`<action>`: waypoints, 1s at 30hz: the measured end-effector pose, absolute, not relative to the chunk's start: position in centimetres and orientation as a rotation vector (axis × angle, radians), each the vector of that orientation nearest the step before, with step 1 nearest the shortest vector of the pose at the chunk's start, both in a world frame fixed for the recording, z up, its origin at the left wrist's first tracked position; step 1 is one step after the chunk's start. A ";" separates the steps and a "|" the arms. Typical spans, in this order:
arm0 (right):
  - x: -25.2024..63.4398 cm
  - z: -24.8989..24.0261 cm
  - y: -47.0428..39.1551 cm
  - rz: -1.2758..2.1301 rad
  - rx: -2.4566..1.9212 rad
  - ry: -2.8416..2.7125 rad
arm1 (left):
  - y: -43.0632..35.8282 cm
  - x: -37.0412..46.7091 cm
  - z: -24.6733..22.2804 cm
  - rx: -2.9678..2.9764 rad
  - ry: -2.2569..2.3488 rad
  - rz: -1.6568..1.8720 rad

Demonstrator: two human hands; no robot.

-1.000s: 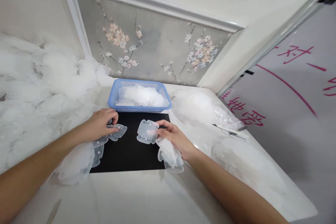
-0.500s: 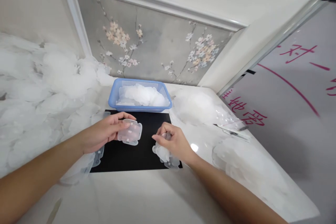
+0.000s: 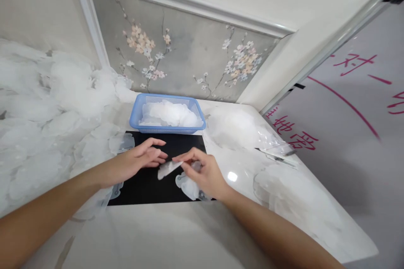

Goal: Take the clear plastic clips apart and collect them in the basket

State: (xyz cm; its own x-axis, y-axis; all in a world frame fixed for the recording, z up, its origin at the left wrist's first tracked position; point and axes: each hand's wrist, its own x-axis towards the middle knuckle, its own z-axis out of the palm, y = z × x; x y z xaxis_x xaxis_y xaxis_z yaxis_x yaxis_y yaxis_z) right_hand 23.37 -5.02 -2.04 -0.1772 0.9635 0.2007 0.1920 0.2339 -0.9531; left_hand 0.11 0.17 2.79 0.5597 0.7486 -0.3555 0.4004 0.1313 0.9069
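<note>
My right hand [image 3: 203, 172] pinches a thin, translucent white plastic piece [image 3: 168, 170] by its edge, tilted almost edge-on above the black mat [image 3: 145, 191]. Several more such pieces [image 3: 188, 185] lie under that hand at the mat's right side, partly hidden by its fingers. Just left of the held piece, my left hand [image 3: 143, 159] is open and holds nothing, fingers stretched toward the right. Other clear pieces [image 3: 125, 143] rest along the mat's left edge, partly behind the left wrist.
Behind the mat stands a blue basket [image 3: 135, 117] with white translucent pieces in it. A large heap of similar pieces [image 3: 47, 122] covers the left side. Bags of them [image 3: 233, 128] lie at the right, near a whiteboard [image 3: 353, 143]. A framed flower panel [image 3: 189, 46] backs the table.
The plastic piece has passed from my left hand to my right, turning from facing me to nearly edge-on. My left hand has let go, and my right hand has moved slightly left.
</note>
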 end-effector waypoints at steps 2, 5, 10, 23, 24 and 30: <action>23.8 -1.9 -4.5 1.297 -1.159 -1.296 | 1.1 -1.6 2.8 1.946 1.127 0.241; 24.4 -1.9 -3.8 1.603 -1.130 -1.012 | 2.7 -4.3 2.6 2.377 1.310 0.042; 24.9 -2.1 -3.4 1.690 -1.124 -0.847 | 4.6 -6.0 2.0 2.428 1.389 -0.191; 25.3 -2.8 -3.1 1.731 -1.068 -0.815 | 5.7 -5.5 2.0 2.182 1.555 0.064; 25.2 -2.7 -3.2 1.734 -1.067 -0.820 | 5.6 -5.3 2.1 2.193 1.535 0.087; 25.2 -2.5 -3.3 1.744 -1.044 -0.839 | 3.8 -3.0 3.4 1.955 1.346 0.268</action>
State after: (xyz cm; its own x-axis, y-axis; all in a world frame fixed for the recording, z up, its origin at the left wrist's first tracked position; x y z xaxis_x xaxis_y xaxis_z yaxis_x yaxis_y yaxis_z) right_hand 25.23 -3.25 -2.48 -0.2300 0.9292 -0.2892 -0.3540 -0.3567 -0.8646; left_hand -3.00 3.77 3.37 0.4291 0.8745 -0.2263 0.7210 -0.1807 0.6689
